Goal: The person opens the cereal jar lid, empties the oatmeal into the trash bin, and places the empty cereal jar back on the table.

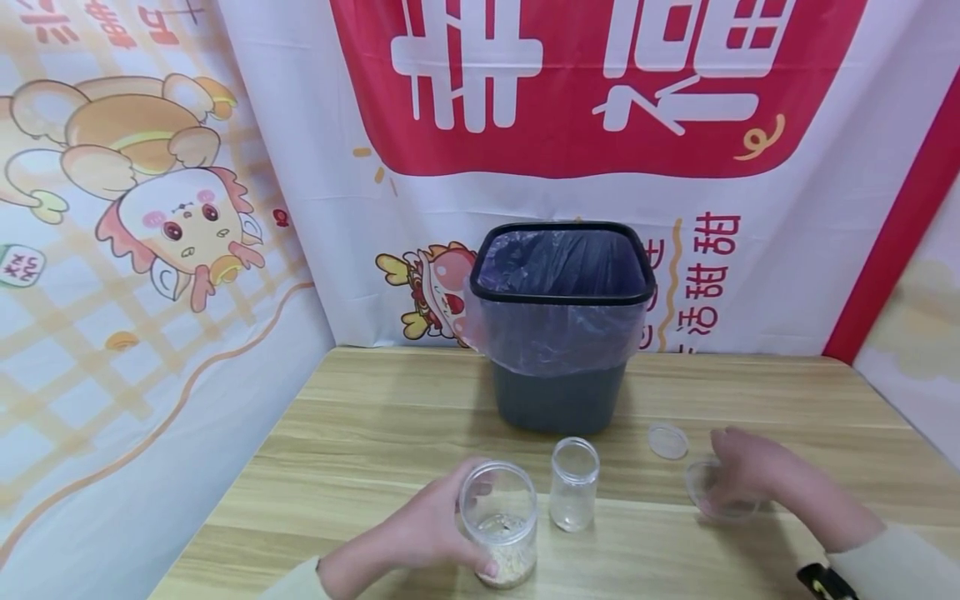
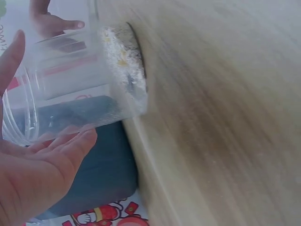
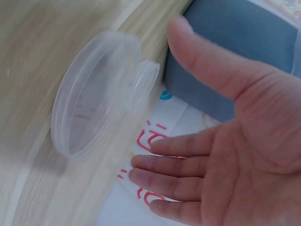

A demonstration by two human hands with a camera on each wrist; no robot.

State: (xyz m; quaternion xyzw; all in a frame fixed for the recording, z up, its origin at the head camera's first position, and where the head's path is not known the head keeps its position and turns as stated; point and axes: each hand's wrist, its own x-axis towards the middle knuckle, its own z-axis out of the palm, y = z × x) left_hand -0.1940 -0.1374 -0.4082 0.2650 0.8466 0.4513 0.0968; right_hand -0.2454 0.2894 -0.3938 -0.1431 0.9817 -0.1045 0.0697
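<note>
A wide clear plastic jar (image 1: 501,521) stands upright, with pale, grainy contents at the bottom. My left hand (image 1: 442,521) holds it from the left, the thumb at the front and the fingers behind. In the left wrist view, that hand (image 2: 44,176) lies along the jar's side (image 2: 70,70). A narrower clear jar (image 1: 574,487) with an open mouth stands just right of it. Over at the right, my right hand (image 1: 750,475) is above a large clear round lid (image 1: 697,483). The right wrist view shows its fingers (image 3: 181,165) spread, apart from the lid (image 3: 89,99).
A dark bin (image 1: 555,392) lined with a translucent bag stands behind the jars. A smaller clear lid (image 1: 667,442) lies flat between the bin and my right hand. Printed cloth (image 1: 300,167) hangs along the back and sides of the wooden table (image 1: 360,417).
</note>
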